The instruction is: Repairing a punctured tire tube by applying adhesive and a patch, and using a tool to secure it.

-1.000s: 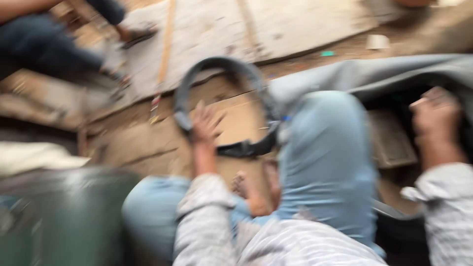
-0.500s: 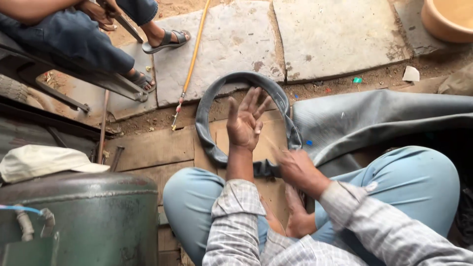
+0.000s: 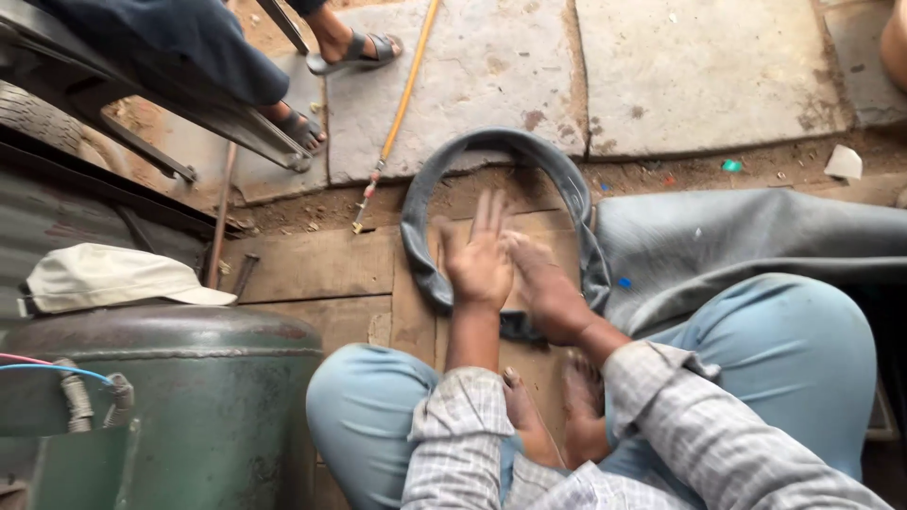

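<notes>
My left hand (image 3: 479, 260), open with fingers spread, and my right hand (image 3: 543, 288), open and flat, meet over the middle of the wooden board (image 3: 321, 264). The grey rubber tube (image 3: 491, 151) curls around both hands, its arch toward the board's far edge, beside a grey cloth (image 3: 737, 236).

Two hands are seen, the left hand (image 3: 480, 260) and the right hand (image 3: 543, 288), over one tube (image 3: 425, 198). One cap (image 3: 109, 277) is counted on one tank (image 3: 179, 397). One hose (image 3: 402, 104) is laid across the floor, where three slabs (image 3: 699, 71) are shown. Two sandals (image 3: 357, 52) are worn by another person. Two bare feet (image 3: 581, 401) are tucked between two knees (image 3: 364, 416)
</notes>
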